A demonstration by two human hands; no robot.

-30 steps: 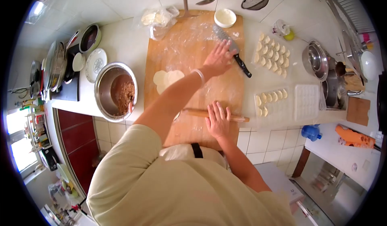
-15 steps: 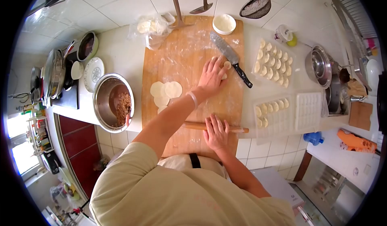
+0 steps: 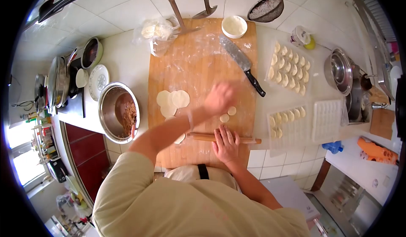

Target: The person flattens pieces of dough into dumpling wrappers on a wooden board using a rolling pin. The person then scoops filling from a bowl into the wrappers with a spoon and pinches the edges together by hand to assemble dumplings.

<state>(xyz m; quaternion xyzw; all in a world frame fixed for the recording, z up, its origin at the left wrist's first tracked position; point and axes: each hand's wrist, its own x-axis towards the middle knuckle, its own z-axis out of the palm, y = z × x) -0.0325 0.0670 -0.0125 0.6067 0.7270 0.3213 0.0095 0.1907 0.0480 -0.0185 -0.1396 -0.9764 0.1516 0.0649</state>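
We extend the left arm point(image 3: 167, 131) forward and inward, its forearm running diagonally across the front of the body. We hold the left wrist point(image 3: 190, 116) behind the left hand point(image 3: 220, 97), which is blurred; its finger positions cannot be read. We angle the right arm point(image 3: 256, 186) forward and inward on a shorter reach. We set the right hand point(image 3: 227, 147) palm down, with fingers extended forward, slightly spaced, and the little finger set wider. We position the left hand farther forward than the right, the two apart.
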